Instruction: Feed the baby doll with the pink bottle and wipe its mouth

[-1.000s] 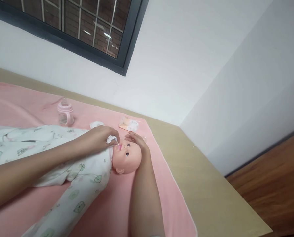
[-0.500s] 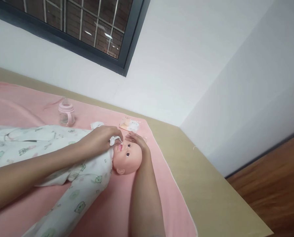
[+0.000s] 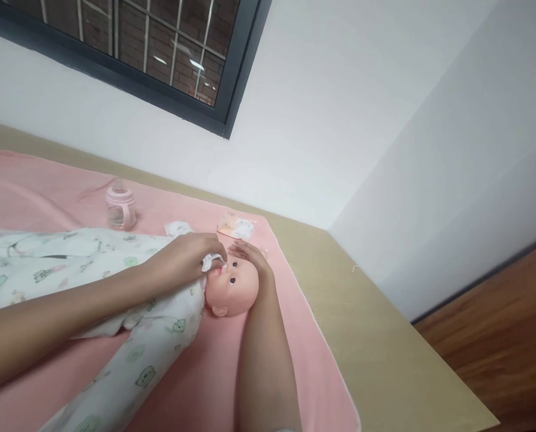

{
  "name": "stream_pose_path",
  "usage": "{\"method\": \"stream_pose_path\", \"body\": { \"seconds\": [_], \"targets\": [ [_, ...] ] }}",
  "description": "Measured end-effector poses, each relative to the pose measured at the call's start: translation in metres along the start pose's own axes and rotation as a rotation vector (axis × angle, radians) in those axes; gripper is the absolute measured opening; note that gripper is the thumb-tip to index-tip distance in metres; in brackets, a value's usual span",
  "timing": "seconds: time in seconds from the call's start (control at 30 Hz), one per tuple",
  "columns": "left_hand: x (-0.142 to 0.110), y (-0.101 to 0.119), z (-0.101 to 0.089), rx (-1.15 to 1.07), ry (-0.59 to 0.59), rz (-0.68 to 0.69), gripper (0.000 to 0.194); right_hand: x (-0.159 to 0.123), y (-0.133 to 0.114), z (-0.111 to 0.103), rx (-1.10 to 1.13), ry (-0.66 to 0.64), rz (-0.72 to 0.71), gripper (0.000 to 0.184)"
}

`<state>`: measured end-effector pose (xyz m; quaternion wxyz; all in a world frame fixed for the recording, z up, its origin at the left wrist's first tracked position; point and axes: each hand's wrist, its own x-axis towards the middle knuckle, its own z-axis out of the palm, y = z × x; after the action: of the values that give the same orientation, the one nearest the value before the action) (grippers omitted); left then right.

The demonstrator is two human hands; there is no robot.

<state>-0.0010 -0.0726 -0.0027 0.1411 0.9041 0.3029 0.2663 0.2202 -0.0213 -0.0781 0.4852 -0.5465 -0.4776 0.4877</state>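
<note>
A baby doll (image 3: pixel 232 291) in a white sleepsuit with green animal prints (image 3: pixel 135 357) lies on its back on a pink blanket (image 3: pixel 205 378). My left hand (image 3: pixel 193 255) reaches across its chest, fingers closed on a crumpled white tissue (image 3: pixel 211 262) at the doll's mouth. Part of the mouth is covered by the tissue and fingers. Around the top of the doll's head curves my right hand (image 3: pixel 253 257), with fingers stretched along the far side of the head. Its palm is partly hidden behind the head.
A pink baby bottle (image 3: pixel 120 207) with a handle stands beyond the doll's body. Past the head lies a small soft pack (image 3: pixel 235 226), probably of tissues. The wooden tabletop (image 3: pixel 353 318) shows right of the blanket; a white wall (image 3: pixel 295 150) and a window (image 3: pixel 160 54) are behind.
My left hand has shifted slightly right with the tissue, across the doll's mouth toward its nose. My right hand stays at the head.
</note>
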Motion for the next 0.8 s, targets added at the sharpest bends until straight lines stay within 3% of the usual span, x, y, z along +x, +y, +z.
{"method": "stream_pose_path", "body": {
  "seconds": [0.33,0.57,0.67,0.8],
  "targets": [
    [-0.001,-0.001,0.005,0.046,0.045,0.036,0.023,-0.001,0.000,0.000,0.024,0.033,0.036,0.023],
    [0.007,-0.014,-0.021,-0.137,0.151,-0.103,0.034,0.005,-0.001,-0.003,0.129,-0.039,0.102,0.030],
    [0.008,-0.021,-0.034,-0.233,0.173,-0.157,0.037,0.006,-0.014,-0.011,0.083,-0.070,0.043,0.029],
    [0.008,-0.029,-0.043,-0.314,0.161,-0.224,0.038,-0.009,-0.054,-0.014,-0.038,-0.186,-0.143,0.026]
  ]
}}
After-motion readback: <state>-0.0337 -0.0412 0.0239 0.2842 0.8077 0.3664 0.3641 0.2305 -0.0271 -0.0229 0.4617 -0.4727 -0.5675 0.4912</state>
